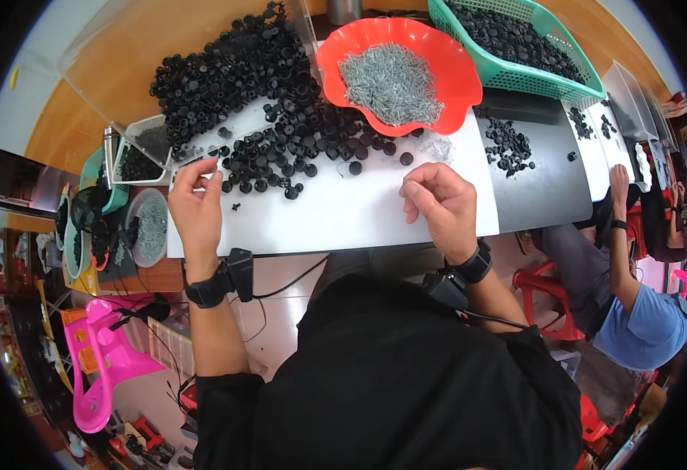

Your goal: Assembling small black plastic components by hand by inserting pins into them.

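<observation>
At the left of the white table top (320,223), my left hand (196,207) is beside a heap of small round black plastic caps (233,78). Its thumb and fingers are bent together, and whatever is between them is too small to make out. My right hand (445,205) is over the table's right part, fingers curled in and thumb against them; I cannot see what they hold, if anything. Loose black caps (355,168) are scattered between the hands. Beyond them is a red scalloped bowl (465,98) full of small silvery metal pins or screws.
A green basket (508,81) of black parts stands at the back right. A clear bin (309,39) lies behind the caps. More black parts (508,145) rest on a dark mat. To the right sits another person (641,325) in blue. A pink plastic seat (108,352) is at lower left.
</observation>
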